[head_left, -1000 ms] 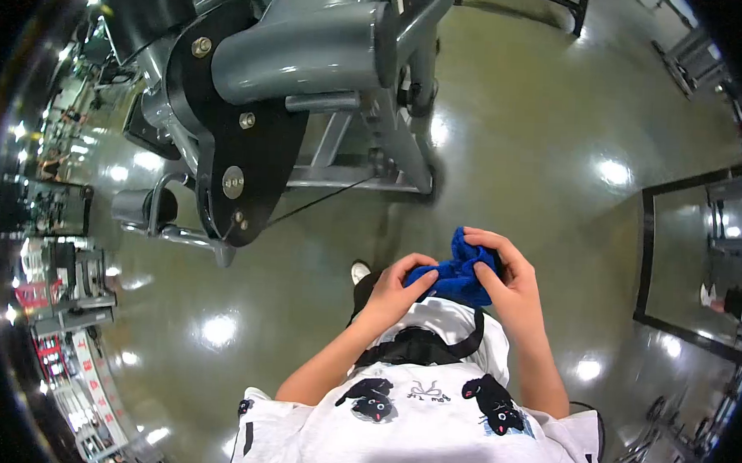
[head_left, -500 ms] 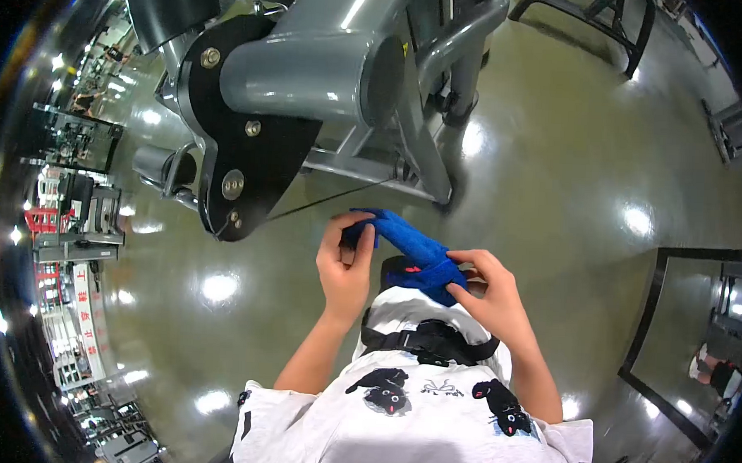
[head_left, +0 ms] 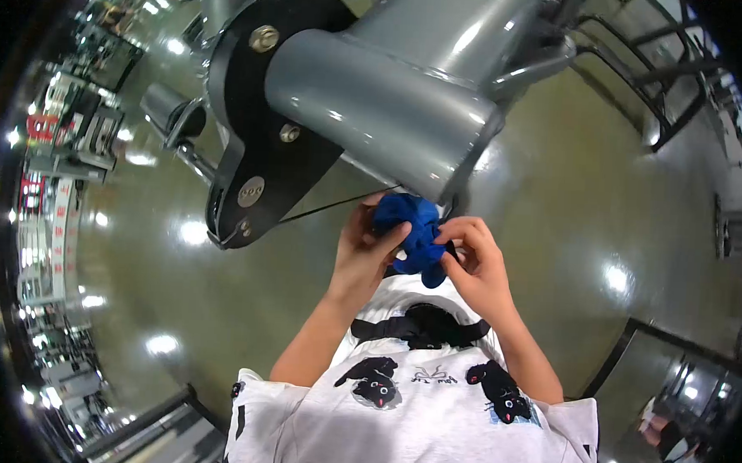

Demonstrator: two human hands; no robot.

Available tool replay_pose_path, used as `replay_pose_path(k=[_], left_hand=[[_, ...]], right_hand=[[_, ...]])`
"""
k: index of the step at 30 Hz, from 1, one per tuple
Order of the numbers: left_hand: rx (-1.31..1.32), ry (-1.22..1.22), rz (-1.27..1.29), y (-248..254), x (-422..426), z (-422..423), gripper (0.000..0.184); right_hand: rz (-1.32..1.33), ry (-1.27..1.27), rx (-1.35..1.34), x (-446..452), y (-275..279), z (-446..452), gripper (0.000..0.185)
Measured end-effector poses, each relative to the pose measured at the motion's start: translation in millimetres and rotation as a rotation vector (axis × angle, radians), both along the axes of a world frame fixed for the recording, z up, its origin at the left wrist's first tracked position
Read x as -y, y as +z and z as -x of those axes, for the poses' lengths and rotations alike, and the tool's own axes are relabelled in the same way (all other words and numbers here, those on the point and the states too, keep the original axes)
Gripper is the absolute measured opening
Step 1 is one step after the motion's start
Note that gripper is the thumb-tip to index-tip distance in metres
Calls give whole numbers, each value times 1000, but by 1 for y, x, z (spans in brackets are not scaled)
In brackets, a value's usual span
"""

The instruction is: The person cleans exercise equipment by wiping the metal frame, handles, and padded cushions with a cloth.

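A bunched blue cloth (head_left: 416, 233), which looks like a towel, is held in front of my body between both hands. My left hand (head_left: 366, 252) grips its left side, with thumb and fingers closed on the fabric. On the opposite side my right hand (head_left: 473, 257) pinches a fold between thumb and fingertips. Parts of the fingers are hidden behind the fabric. Below the cloth are my white printed shirt (head_left: 430, 400) and a black strap (head_left: 421, 325) at the waist.
Just beyond my hands stands a grey exercise machine (head_left: 385, 100) with a black bolted plate (head_left: 251, 135) and a thin cable (head_left: 331, 206). A black metal frame (head_left: 643, 70) is at the far right. A framed mirror (head_left: 671, 385) stands lower right. Gym equipment (head_left: 77, 136) lines the left.
The cloth has gone from a stretched, longer shape to a compact bunch, and my hands are closer together. The machine appears nearer and larger in view.
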State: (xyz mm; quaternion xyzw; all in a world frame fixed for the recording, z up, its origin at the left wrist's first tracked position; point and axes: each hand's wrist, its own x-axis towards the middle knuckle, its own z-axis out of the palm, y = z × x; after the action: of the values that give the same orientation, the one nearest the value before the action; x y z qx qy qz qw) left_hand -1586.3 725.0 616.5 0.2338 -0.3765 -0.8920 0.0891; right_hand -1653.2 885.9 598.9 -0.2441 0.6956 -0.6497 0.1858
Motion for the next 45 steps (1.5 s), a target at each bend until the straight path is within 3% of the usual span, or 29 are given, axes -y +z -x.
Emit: replay_pose_path(k=[2, 3, 7, 9, 10, 11, 13, 15, 17, 18, 19, 21, 23, 25, 26, 27, 32, 35, 36, 37, 39, 41, 43, 45], left_hand=[[-19, 213, 287, -11, -1, -5, 36], [-18, 244, 277, -9, 0, -7, 36], [-62, 503, 349, 6, 1, -17, 30], [8, 595, 622, 12, 3, -23, 27], [118, 619, 896, 11, 6, -26, 26], [118, 631, 890, 12, 3, -22, 26], [-39, 729, 933, 17, -3, -15, 30], [-112, 739, 1057, 27, -10, 3, 35], [-423, 841, 492, 60, -33, 31, 43], [-484, 677, 449, 41, -37, 37, 48], [-483, 678, 451, 44, -41, 39, 48], [-549, 461, -41, 50, -52, 40, 53], [-565, 372, -21, 29, -50, 38, 52], [-168, 479, 252, 24, -54, 40, 55], [-655, 295, -532, 24, -44, 35, 59], [-603, 268, -597, 29, -43, 34, 60], [-582, 284, -396, 22, -52, 36, 53], [-467, 295, -391, 3, -59, 28, 51], [-381, 283, -218, -1, -65, 29, 48], [-371, 282, -216, -5, -69, 32, 48], [-32, 339, -96, -15, -72, 35, 49], [44, 266, -5, -21, -73, 29, 45], [186, 103, 73, -16, -74, 23, 43], [177, 100, 48, -9, -72, 19, 43]], right_hand=[[-42, 46, 77, 0, 5, 15, 17], [-83, 62, 159, 0, 9, 22, 17], [-18, 97, -9, -2, 10, 52, 19], [-29, 81, -111, -3, 15, 61, 22], [59, 38, -10, -5, 17, 64, 22], [145, -6, 95, -8, 19, 68, 22], [183, 0, 26, -9, 33, 77, 23], [415, -226, -57, -4, 52, 79, 22], [506, -228, -215, 4, 69, 85, 23], [596, -241, -367, 0, 72, 97, 25], [598, -240, -365, 7, 80, 97, 25], [684, -82, -650, 23, 94, 92, 29], [593, 58, -746, 30, 99, 88, 31], [512, 35, -919, 49, 93, 78, 33], [521, -29, -956, 54, 85, 74, 35], [529, -95, -992, 57, 75, 70, 37], [629, -147, -1110, 57, 28, 81, 37], [509, -55, -1094, 39, -2, 81, 41], [453, -11, -1048, 32, -7, 78, 41], [453, -16, -1040, 27, -11, 78, 41], [194, 171, -677, 19, -18, 76, 43], [59, 136, -289, 6, -24, 73, 44], [101, 17, -191, 3, -29, 78, 35], [122, -63, 7, -1, -15, 81, 29]])
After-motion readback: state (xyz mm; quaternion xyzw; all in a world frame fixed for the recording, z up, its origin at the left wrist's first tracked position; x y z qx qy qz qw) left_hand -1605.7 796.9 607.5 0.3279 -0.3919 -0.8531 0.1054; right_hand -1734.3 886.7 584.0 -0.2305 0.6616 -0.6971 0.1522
